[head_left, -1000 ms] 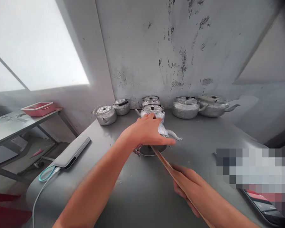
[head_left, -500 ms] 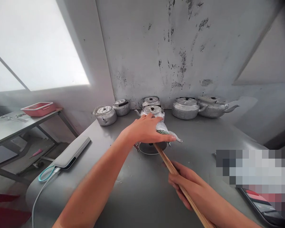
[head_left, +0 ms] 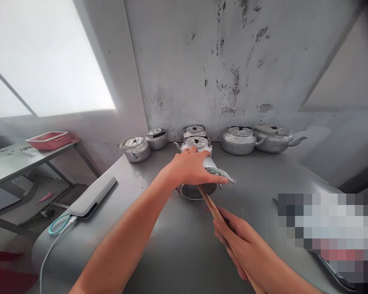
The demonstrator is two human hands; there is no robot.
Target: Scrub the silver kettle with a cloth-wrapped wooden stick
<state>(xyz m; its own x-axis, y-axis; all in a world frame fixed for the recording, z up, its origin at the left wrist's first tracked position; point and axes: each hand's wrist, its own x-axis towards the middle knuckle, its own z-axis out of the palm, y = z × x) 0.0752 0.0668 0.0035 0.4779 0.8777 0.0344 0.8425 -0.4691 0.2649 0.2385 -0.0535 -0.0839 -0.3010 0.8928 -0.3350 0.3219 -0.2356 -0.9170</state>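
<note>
My left hand (head_left: 191, 165) lies over a silver kettle (head_left: 211, 163), thumb stretched along its right side and fingers spread, holding it. This kettle is tipped with its round dark mouth facing me, and its spout points right; a green patterned patch shows beside my thumb. Closed around a wooden stick (head_left: 213, 208), my right hand (head_left: 236, 234) is below and right of the mouth. The stick's far end reaches into the mouth, where its tip is hidden. Directly behind stands a lidded kettle (head_left: 196, 141), partly covered by my left fingers.
Several more metal kettles (head_left: 239, 141) line the wall at the back of the grey table (head_left: 171, 253). A power bank (head_left: 93, 198) with a cable lies at left. A blurred-out object (head_left: 334, 232) is at right. A pink basket (head_left: 49, 141) rests on a side table.
My right hand and the stick have shifted slightly left. My left hand stays on the tipped kettle, nearly unmoved.
</note>
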